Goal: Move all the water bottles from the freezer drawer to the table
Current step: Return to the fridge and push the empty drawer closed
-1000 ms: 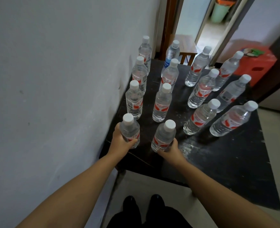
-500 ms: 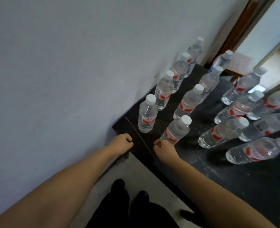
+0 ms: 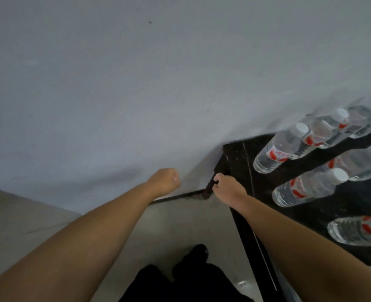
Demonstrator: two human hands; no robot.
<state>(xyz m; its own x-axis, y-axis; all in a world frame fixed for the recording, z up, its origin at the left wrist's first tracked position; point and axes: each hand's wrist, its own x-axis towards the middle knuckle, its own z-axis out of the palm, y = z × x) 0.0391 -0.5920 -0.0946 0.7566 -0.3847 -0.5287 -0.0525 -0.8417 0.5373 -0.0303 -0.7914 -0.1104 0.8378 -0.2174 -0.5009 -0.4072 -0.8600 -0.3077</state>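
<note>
You released both bottles (image 3: 276, 149) onto the table (image 3: 237, 153); your left hand (image 3: 165, 182) and right hand (image 3: 228, 188), curled and empty, can fetch more.

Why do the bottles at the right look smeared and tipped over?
Head view: motion blur streaks the water bottles, worst at the right edge; the tilted wide-angle camera makes them and the table lean, though they stand on their bases; the wall is softly, evenly lit, without glare.

Water bottles (image 3: 278, 149) on table (image 3: 237, 158): 6 countable, 3 along the table's wall edge and 3 further in. Rightmost ones blurred and cropped. Table: 1.
</note>
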